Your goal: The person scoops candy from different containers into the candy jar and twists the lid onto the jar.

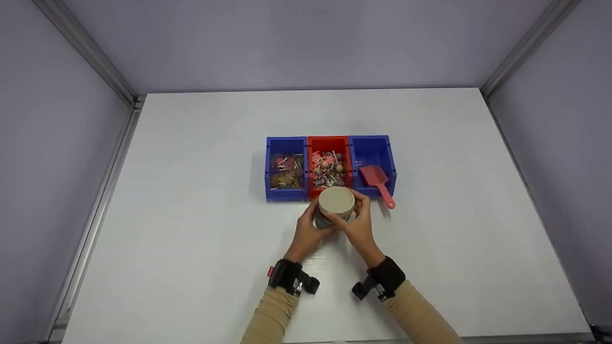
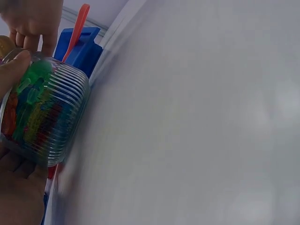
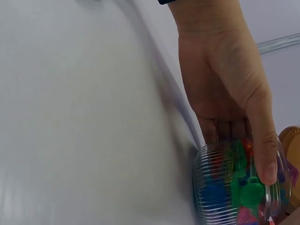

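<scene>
My left hand (image 1: 308,234) and right hand (image 1: 358,229) hold a clear ribbed jar (image 2: 61,112) between them. A round beige lid (image 1: 337,199) covers its top in the head view. Small colourful see-through plastic pieces (image 3: 253,192) fill the jar. The right thumb lies along the jar's near side, just under the lid, with the fingers around the far side. My left hand grips the jar's left side; part of its fingers is hidden behind the jar. The jar is close to the front edge of the red bin (image 1: 330,141).
Left of the red bin, which contains lollipop-like pieces, a blue bin (image 1: 287,195) holds small pieces in clear packaging. Another blue bin (image 1: 370,141) on the right has a pink scoop (image 1: 377,179) leaning over its front edge. White table (image 1: 191,229) surrounds them, with grey walls beyond.
</scene>
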A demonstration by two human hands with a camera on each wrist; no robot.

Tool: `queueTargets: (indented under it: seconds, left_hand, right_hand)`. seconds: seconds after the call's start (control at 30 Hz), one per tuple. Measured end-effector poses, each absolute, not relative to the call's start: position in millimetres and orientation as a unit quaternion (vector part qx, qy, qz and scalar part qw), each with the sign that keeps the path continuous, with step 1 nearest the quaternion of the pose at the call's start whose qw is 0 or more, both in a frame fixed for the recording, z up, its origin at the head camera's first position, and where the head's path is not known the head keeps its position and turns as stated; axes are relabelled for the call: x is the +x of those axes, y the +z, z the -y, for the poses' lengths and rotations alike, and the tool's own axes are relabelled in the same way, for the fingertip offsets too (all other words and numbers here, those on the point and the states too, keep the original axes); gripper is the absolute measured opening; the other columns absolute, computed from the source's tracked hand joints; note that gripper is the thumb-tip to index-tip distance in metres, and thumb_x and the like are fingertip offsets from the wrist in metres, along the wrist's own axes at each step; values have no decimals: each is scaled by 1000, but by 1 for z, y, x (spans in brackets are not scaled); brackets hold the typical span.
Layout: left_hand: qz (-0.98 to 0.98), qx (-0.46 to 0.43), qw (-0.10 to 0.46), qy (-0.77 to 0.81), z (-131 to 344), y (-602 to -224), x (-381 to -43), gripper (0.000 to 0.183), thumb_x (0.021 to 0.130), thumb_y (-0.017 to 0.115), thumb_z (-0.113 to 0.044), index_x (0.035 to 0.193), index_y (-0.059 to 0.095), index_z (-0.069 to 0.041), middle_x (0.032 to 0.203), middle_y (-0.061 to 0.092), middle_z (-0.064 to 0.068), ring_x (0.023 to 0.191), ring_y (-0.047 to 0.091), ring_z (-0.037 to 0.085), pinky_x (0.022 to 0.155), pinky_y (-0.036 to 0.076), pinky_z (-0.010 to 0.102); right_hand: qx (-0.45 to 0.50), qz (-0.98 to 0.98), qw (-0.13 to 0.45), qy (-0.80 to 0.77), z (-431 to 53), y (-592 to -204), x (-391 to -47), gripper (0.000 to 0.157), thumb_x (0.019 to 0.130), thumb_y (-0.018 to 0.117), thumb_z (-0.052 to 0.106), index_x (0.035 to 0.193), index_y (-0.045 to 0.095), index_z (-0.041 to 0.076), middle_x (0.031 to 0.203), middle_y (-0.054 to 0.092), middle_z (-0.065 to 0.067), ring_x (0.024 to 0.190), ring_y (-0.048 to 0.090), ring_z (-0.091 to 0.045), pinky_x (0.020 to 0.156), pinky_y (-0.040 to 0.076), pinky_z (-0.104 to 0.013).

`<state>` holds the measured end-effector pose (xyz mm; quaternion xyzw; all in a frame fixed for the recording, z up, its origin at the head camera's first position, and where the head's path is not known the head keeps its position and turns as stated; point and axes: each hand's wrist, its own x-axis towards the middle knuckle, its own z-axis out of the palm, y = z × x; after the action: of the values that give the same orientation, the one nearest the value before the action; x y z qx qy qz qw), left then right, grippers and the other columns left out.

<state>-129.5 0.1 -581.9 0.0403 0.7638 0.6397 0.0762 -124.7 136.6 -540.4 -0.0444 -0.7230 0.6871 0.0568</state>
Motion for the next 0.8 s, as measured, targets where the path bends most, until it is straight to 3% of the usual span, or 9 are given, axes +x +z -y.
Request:
queueTargets:
  seconds: [0.17, 0.6, 0.8]
  left_hand:
    - [-769, 40, 78, 633, 2, -580, -129, 90, 76, 83, -21, 149, 33, -1, 152, 40, 21, 145, 35, 34, 121, 31, 47]
    - [-764, 39, 78, 639, 1, -582, -129, 87, 75, 81, -14, 148, 35, -2, 151, 41, 21, 144, 35, 35, 121, 30, 49]
    - [-762, 35, 78, 642, 1, -584, -129, 88, 76, 82, -16, 149, 35, -4, 152, 40, 20, 144, 35, 35, 121, 30, 49]
  right_hand:
    - [-19, 737, 62, 673, -135, -545, -123, 80, 70, 82, 0, 134, 35, -5, 138, 48, -24, 135, 42, -35, 120, 25, -54]
    - [40, 793, 44, 606, -145, -549, -119, 87, 70, 84, 3, 143, 36, -5, 144, 44, -24, 137, 43, -37, 116, 34, -53]
    - [46, 801, 26, 597, -141, -521, -113, 84, 70, 82, -2, 139, 36, -12, 141, 45, -30, 136, 42, -41, 116, 34, -52]
